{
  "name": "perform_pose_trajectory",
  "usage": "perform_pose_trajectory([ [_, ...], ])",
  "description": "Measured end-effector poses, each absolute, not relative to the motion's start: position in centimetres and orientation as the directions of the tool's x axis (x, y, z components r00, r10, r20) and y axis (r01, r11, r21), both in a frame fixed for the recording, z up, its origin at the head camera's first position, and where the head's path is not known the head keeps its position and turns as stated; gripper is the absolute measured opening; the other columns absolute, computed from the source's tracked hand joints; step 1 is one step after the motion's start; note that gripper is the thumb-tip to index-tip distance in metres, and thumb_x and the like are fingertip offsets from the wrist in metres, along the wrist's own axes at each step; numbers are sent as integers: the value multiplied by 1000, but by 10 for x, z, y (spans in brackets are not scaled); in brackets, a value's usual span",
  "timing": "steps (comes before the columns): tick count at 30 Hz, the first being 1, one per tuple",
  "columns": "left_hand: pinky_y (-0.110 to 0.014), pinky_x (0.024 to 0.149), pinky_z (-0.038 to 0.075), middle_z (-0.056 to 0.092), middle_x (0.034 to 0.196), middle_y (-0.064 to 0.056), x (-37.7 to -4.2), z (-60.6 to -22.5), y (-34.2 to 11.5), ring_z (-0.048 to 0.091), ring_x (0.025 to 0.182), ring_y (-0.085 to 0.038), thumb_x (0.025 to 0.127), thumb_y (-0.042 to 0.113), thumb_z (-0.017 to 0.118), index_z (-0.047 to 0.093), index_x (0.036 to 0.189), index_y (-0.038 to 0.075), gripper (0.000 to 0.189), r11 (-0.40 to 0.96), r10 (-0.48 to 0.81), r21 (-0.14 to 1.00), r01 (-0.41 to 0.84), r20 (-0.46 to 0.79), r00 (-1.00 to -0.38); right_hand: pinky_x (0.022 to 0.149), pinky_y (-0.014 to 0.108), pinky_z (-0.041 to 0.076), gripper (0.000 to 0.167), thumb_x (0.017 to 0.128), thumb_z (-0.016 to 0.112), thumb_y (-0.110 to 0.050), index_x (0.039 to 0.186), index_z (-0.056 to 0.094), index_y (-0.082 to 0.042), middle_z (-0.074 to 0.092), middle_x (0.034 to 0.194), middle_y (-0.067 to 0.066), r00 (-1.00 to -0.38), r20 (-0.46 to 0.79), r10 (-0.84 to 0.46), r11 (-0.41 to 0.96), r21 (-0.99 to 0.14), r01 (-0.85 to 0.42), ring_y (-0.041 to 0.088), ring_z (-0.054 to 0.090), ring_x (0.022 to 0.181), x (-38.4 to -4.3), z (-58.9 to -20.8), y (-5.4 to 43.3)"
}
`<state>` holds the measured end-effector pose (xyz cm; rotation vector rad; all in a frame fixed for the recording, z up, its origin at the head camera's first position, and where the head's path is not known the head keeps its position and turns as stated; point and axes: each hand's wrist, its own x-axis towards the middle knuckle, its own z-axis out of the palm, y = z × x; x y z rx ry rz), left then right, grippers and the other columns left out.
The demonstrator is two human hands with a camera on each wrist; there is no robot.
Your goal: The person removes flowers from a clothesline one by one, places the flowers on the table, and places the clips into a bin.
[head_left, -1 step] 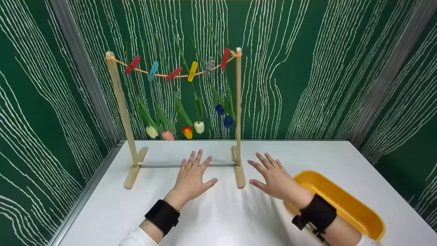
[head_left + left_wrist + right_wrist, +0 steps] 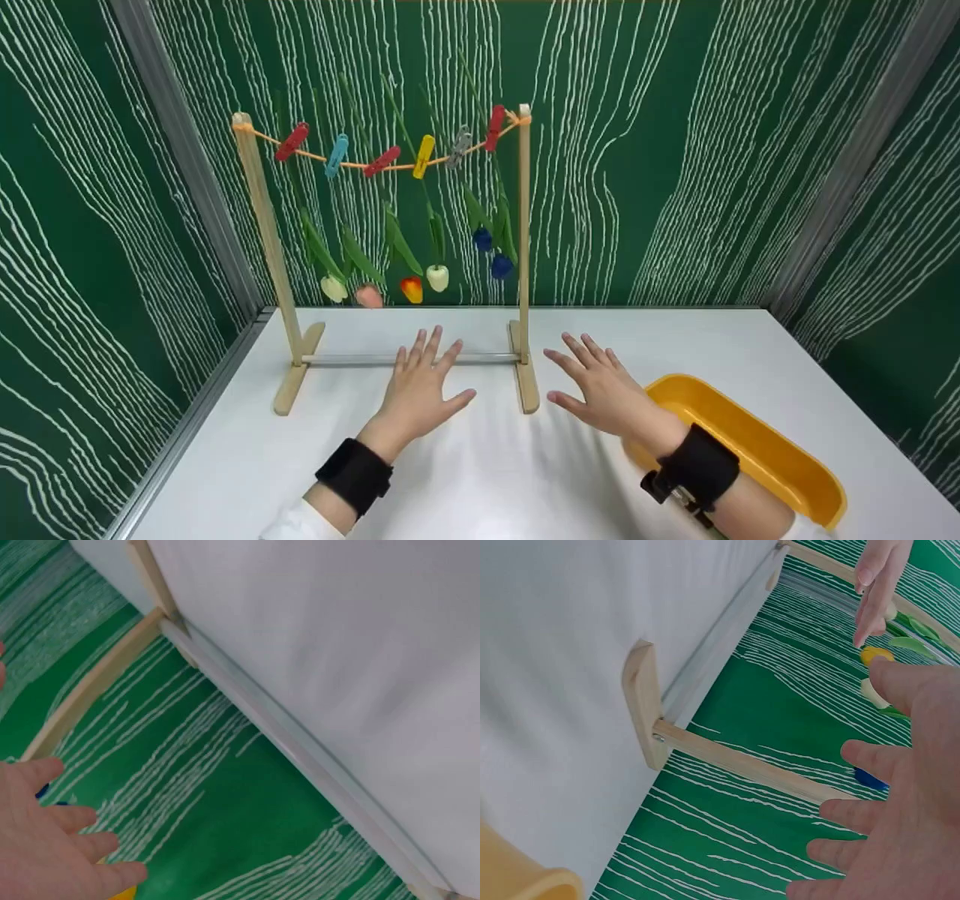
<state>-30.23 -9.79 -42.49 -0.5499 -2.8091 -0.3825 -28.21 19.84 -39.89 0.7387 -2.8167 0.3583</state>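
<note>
My left hand (image 2: 417,394), palm down with fingers spread, hovers in front of the wooden rack's clear crossbar (image 2: 337,360) and holds nothing. To the right of the rack's right foot (image 2: 528,386), my right hand (image 2: 606,394) is likewise spread and holds nothing. Along the rack's orange cord (image 2: 397,166), several clothespins, among them a yellow clothespin (image 2: 424,157) and a blue clothespin (image 2: 337,156), grip tulip stems. The tulips hang heads down: a pink tulip (image 2: 368,295), an orange-red tulip (image 2: 411,289), a dark blue tulip (image 2: 502,266) and others.
A yellow tray (image 2: 780,457) lies at the right of the white table (image 2: 495,487), partly covered by my right forearm. Behind the rack stands a green wall (image 2: 637,247) with white wavy lines, and grey metal posts (image 2: 847,150) mark the corners.
My left hand has shifted very slightly to the left, and the right hand is almost where it was. The rack, clothespins and tulips look the same.
</note>
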Motion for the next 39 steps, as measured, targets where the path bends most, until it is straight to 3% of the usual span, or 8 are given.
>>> perform_pose_trajectory([
  [5,-55,114,8,4,158,-12,-307,-420,-114,4,145,-33,91,51,53,21,151,19,76,889,263,244,387,420,-869,107,62,22,65,92,58,-42,146,35,-14,24,153,20,-854,281,-439,826,-249,-506,43,22,139,-293,-388,192],
  [11,-51,116,5,-10,158,-10,-328,-403,-160,-5,145,-31,90,27,62,4,152,13,87,866,-25,403,295,624,-781,109,54,26,70,95,56,-32,149,21,-5,24,152,22,-894,269,-358,759,-475,-446,41,27,137,-332,-368,174],
  [18,-45,117,3,-11,157,-13,-364,-387,-218,-7,145,-31,89,16,62,-4,151,6,91,698,-379,705,128,515,-769,112,49,25,77,95,56,-28,151,9,-5,20,154,20,-952,239,-189,676,-671,-303,36,25,140,-376,-364,155],
  [22,-44,117,3,-12,157,-13,-379,-386,-242,-8,144,-30,92,20,59,-7,151,7,89,604,-477,796,49,410,-777,109,49,30,78,95,57,-25,152,7,-7,22,154,19,-964,226,-143,624,-735,-265,36,28,138,-392,-369,151],
  [26,-42,117,4,-8,157,-14,-391,-386,-258,-7,145,-30,94,27,56,-4,151,5,86,600,-482,800,32,393,-783,107,48,33,76,96,56,-22,152,6,-10,23,154,19,-970,199,-142,588,-771,-245,35,29,138,-407,-373,150],
  [29,-46,116,12,5,156,-21,-397,-388,-264,6,144,-35,96,29,52,1,150,2,79,590,-471,807,17,362,-805,107,46,34,74,97,53,-19,152,5,-12,23,154,18,-968,189,-164,568,-784,-249,35,30,138,-415,-378,148],
  [34,-52,102,36,42,139,-28,-401,-391,-266,43,125,-43,101,22,43,30,143,-2,51,590,-496,807,-35,328,-804,100,42,43,64,99,49,-13,151,13,-9,39,145,21,-960,231,-160,515,-809,-281,33,44,129,-423,-389,142],
  [39,-51,92,44,57,121,-28,-399,-389,-268,54,110,-43,101,14,43,50,128,-5,34,586,-545,808,-57,341,-766,92,38,48,49,100,47,-14,145,30,-5,57,123,19,-960,265,-90,543,-795,-270,28,57,114,-426,-399,136],
])
